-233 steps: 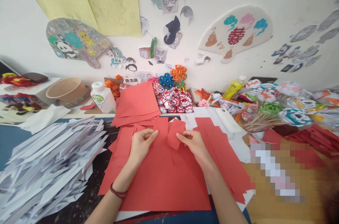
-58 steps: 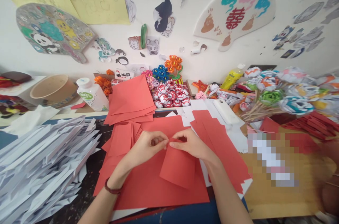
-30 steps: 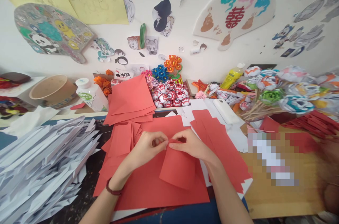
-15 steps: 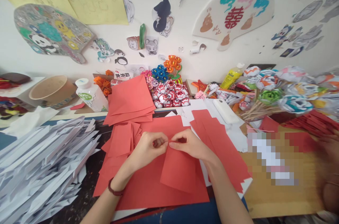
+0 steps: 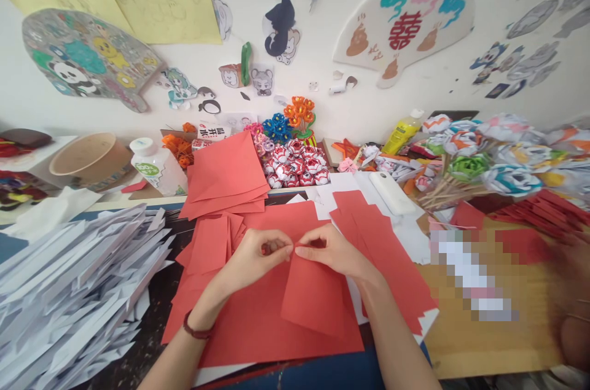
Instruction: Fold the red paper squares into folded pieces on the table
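A small rectangle of red paper point(image 5: 313, 301) hangs from my two hands over a large red paper sheet point(image 5: 253, 322). My left hand point(image 5: 255, 258) is closed in a pinch at the top corner of the small piece. Beside it, fingertips almost touching, my right hand point(image 5: 334, 249) pinches the same top edge between thumb and fingers. Smaller cut red pieces point(image 5: 209, 245) lie left of my left hand. Long red strips point(image 5: 382, 255) overlap to the right of my right hand. Square red sheets point(image 5: 225, 169) are stacked behind.
Folded white paper strips point(image 5: 78, 285) heap up at the left. A white bottle point(image 5: 157, 166), red-and-white paper flowers point(image 5: 297, 164) and a white phone-like object point(image 5: 391, 193) sit at the back. Another person's blurred hand point(image 5: 574, 267) is at the right edge, over a tan board point(image 5: 483, 347).
Both hands keep their pinch at the top edge of the small red paper, with barely any shift. The whole view has drifted slightly.
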`<action>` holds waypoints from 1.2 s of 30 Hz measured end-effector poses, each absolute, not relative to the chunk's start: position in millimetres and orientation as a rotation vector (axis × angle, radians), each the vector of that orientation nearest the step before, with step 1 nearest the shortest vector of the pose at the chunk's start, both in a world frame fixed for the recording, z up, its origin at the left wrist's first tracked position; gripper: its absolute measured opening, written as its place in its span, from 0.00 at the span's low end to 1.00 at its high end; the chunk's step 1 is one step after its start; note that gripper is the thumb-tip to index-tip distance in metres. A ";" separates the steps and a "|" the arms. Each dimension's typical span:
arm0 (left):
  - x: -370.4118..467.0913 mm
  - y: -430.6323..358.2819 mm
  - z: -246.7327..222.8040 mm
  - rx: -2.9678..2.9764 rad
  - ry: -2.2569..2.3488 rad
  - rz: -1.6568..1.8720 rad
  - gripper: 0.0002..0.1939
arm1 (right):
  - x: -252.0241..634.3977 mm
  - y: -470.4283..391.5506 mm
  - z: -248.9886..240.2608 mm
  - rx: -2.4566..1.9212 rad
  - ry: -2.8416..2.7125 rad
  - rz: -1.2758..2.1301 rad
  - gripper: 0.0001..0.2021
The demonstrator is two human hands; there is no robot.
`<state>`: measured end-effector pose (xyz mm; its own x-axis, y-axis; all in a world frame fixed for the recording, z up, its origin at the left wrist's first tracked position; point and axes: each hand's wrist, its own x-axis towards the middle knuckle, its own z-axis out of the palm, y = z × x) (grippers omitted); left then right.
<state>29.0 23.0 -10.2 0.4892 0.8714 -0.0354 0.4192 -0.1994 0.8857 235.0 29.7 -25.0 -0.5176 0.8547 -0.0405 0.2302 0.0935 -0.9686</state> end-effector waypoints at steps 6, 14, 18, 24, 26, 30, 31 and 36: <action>29.5 22.8 -13.1 1.839 1.103 0.605 0.10 | 234.1 28.9 -26.8 -1.075 -1.821 1.449 0.11; 30.9 21.9 -14.7 1.856 1.123 0.615 0.09 | 232.8 30.1 -27.5 -1.086 -1.838 1.438 0.11; 32.0 21.1 -15.7 1.866 1.113 0.637 0.08 | 232.3 29.8 -25.9 -1.091 -1.856 1.441 0.11; 33.7 18.3 -15.9 1.872 1.109 0.677 0.07 | 232.9 28.8 -26.7 -1.077 -1.845 1.464 0.11; 34.0 17.9 -15.8 1.866 1.106 0.687 0.07 | 233.0 28.9 -27.1 -1.065 -1.843 1.469 0.12; 33.6 18.4 -16.5 1.850 1.088 0.688 0.07 | 232.8 28.8 -26.2 -1.046 -1.842 1.490 0.12; 33.4 18.7 -16.6 1.845 1.082 0.686 0.07 | 232.8 28.7 -25.9 -1.041 -1.844 1.496 0.12; 32.3 19.4 -16.0 1.824 1.051 0.666 0.06 | 234.0 28.1 -25.9 -1.020 -1.838 1.524 0.12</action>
<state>32.3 19.4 -16.0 0.4933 0.8697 0.0150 0.3849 -0.2338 0.8929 234.0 28.1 -25.9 -0.5687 0.8203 -0.0605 0.2114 0.0747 -0.9746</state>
